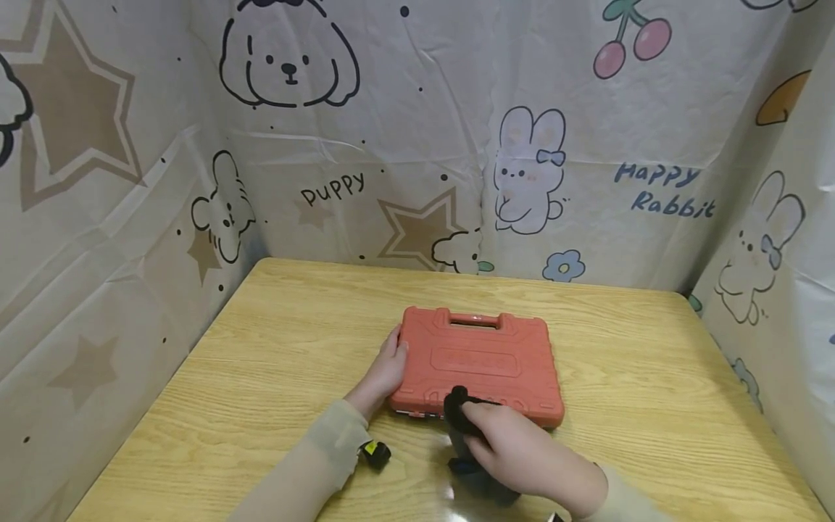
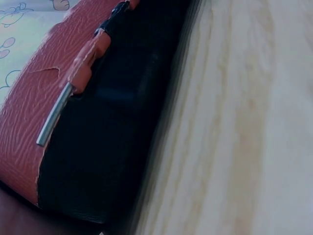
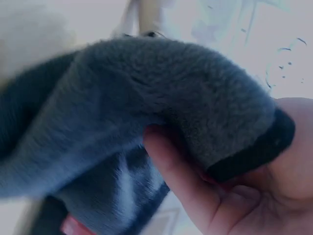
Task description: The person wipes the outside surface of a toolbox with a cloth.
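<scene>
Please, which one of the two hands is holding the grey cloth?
The right hand: it grips the grey cloth between thumb and fingers, while the left hand touches the red case.

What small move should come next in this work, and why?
I would perhaps wipe the grey cloth once across the red case: the right grip holds the cloth near the case's front edge, and the left grip touches the case's left side, which may keep it steady.
</scene>
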A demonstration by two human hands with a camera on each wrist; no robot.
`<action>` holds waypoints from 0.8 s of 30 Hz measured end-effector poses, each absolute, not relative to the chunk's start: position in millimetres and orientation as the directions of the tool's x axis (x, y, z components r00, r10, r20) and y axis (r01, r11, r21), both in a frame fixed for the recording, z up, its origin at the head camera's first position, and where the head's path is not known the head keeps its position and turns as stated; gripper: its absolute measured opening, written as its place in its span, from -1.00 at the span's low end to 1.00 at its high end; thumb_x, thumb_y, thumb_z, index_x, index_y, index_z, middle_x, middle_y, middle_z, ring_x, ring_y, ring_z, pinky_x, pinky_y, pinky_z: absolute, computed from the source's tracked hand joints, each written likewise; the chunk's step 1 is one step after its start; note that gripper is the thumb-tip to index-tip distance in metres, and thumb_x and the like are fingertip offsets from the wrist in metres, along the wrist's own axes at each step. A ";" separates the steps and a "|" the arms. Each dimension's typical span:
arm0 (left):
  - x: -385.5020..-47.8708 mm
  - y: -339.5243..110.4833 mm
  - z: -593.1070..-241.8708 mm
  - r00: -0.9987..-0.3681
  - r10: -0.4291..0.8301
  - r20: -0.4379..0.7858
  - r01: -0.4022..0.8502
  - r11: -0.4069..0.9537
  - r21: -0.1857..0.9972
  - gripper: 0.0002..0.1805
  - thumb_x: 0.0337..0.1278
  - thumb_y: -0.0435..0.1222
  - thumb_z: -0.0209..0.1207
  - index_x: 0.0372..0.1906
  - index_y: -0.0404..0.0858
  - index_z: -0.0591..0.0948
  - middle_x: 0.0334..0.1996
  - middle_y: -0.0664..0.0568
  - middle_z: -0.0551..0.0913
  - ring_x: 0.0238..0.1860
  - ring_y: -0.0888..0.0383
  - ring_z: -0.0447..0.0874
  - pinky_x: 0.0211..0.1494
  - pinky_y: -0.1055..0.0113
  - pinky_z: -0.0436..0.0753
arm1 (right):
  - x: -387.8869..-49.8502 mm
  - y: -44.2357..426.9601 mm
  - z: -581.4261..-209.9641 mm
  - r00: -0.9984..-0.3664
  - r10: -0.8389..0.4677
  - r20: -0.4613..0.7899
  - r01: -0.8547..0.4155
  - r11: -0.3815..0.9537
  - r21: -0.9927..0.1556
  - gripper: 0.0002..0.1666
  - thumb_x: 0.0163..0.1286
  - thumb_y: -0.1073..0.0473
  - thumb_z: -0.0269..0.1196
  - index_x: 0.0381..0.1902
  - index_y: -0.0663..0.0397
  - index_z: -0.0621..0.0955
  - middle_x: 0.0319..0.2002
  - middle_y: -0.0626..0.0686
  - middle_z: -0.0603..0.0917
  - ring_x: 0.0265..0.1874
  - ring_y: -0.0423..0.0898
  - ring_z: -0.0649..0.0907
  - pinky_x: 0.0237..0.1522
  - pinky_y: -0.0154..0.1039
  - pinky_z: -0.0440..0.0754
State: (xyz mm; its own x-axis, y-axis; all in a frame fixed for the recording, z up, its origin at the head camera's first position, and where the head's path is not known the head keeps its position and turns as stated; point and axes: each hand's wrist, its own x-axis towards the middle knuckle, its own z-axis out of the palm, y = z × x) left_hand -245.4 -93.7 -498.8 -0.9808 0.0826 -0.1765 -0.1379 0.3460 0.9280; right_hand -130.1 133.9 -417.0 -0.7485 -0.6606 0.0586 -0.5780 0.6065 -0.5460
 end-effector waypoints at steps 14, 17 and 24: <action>-244.5 -93.3 -496.9 -0.979 0.079 -0.186 -0.148 0.350 0.925 -0.36 0.68 -0.20 -0.31 0.67 -0.31 -0.05 0.65 -0.32 -0.05 0.66 -0.26 -0.14 0.67 -0.19 -0.08 | -135.1 162.0 -382.5 -0.817 -0.571 0.081 -0.468 0.575 -0.671 -0.89 0.50 0.28 0.22 -0.25 -0.06 0.55 -0.39 -0.17 0.57 -0.46 -0.33 0.52 -0.42 -0.38 0.56; -244.1 -93.3 -496.1 -0.980 0.078 -0.185 -0.147 0.350 0.925 -0.36 0.67 -0.20 -0.31 0.67 -0.32 -0.06 0.65 -0.31 -0.05 0.66 -0.26 -0.15 0.67 -0.19 -0.07 | -136.8 164.5 -380.4 -0.821 -0.564 0.091 -0.469 0.574 -0.671 -0.91 0.50 0.27 0.23 -0.22 -0.05 0.56 -0.37 -0.16 0.59 -0.44 -0.32 0.52 -0.40 -0.38 0.56; -244.3 -93.2 -496.3 -0.980 0.076 -0.182 -0.145 0.350 0.926 -0.36 0.68 -0.19 -0.31 0.67 -0.31 -0.05 0.64 -0.33 -0.05 0.66 -0.26 -0.15 0.67 -0.19 -0.09 | -140.8 166.6 -376.1 -0.830 -0.544 0.126 -0.472 0.562 -0.679 -0.93 0.48 0.27 0.25 -0.20 -0.02 0.57 -0.37 -0.14 0.60 -0.43 -0.30 0.54 -0.37 -0.35 0.57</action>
